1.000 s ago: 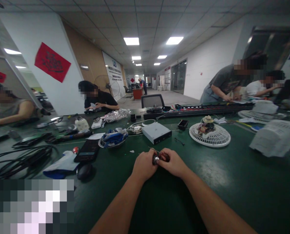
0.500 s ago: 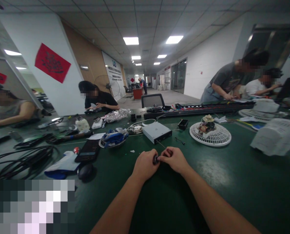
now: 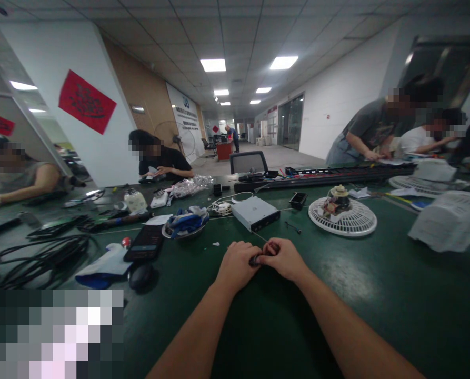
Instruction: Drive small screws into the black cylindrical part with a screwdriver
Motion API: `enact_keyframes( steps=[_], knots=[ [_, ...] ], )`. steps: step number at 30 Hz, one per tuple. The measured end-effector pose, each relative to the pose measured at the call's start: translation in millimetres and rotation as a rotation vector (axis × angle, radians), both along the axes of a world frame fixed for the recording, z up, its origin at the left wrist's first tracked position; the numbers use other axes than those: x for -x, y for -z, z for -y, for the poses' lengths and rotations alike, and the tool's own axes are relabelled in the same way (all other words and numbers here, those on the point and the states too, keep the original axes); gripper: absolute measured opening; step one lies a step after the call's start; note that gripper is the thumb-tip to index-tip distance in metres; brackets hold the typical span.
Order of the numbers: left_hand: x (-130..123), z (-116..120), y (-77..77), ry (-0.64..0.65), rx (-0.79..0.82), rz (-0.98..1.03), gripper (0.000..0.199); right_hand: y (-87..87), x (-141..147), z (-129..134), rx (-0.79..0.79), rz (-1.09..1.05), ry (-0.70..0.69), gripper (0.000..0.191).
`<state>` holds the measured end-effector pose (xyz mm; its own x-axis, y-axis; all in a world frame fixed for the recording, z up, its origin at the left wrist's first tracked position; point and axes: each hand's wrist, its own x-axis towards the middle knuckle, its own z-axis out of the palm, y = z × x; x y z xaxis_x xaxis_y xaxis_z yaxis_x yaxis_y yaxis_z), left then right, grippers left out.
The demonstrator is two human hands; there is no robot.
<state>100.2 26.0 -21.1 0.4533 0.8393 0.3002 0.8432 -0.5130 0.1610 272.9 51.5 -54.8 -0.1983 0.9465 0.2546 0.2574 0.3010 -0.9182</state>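
Observation:
My left hand (image 3: 238, 265) is closed on a small dark round part (image 3: 253, 260), mostly covered by the fingers. My right hand (image 3: 282, 260) touches it there, its fingertips pressed against the same part. From the right hand's curled fingers a screwdriver (image 3: 260, 237) pokes out, its thin metal shaft pointing away from me; the fingers hide its handle. Just beyond both hands a grey optical drive (image 3: 254, 211) lies flat on the green table (image 3: 298, 337), its black front toward me. A short black cable-like piece (image 3: 293, 227) lies right of the drive.
To the left are a bowl (image 3: 186, 231) with blue-and-white gloves, a phone (image 3: 143, 243), a mouse (image 3: 141, 277) and coiled black cable (image 3: 41, 258). On the right lie a white fan grille (image 3: 343, 223) with a motor and a white housing (image 3: 448, 223). Other people sit and stand around.
My hands stay close together over the same spot, with the fingers shifted slightly around the dark part. The view has moved a little; the drive lies as before.

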Motion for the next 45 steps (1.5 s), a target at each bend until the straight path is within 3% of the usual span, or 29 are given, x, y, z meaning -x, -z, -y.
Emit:
enact_keyframes(
  steps=[10, 15, 20, 25, 29, 33, 40, 45],
  knots=[
    [2.4, -1.3, 4.1, 0.053, -0.033, 0.04, 0.01, -3.1, 1.7, 1.7, -0.026, 0.077, 0.094, 0.034],
    [2.1, 0.3, 0.8, 0.051, -0.083, -0.041, 0.014, -4.1, 1.4, 1.6, 0.004, 0.068, 0.037, 0.03],
    [1.7, 0.7, -0.4, 0.06, -0.087, -0.053, 0.01, -9.3, 1.5, 6.3, -0.059, 0.069, -0.003, 0.026],
    [1.4, -1.1, 4.8, 0.044, -0.071, -0.034, 0.01, -6.6, 3.6, 6.9, -0.104, 0.161, 0.087, 0.022],
    [1.0, -2.5, 9.2, 0.011, -0.064, -0.025, 0.013, -3.6, 4.1, 8.2, -0.174, 0.192, 0.072, 0.019],
    [0.8, -3.9, 10.8, 0.003, -0.046, -0.025, 0.017, -4.1, 4.7, 9.2, -0.186, 0.217, 0.022, 0.02],
    [1.6, -1.9, 7.3, 0.024, -0.063, -0.001, 0.011, 0.1, 4.3, 3.1, -0.094, 0.164, 0.079, 0.033],
    [-0.1, 0.2, 6.1, -0.006, -0.053, 0.018, 0.011, -1.3, 3.7, 5.7, -0.11, 0.164, 0.062, 0.032]
  ],
)
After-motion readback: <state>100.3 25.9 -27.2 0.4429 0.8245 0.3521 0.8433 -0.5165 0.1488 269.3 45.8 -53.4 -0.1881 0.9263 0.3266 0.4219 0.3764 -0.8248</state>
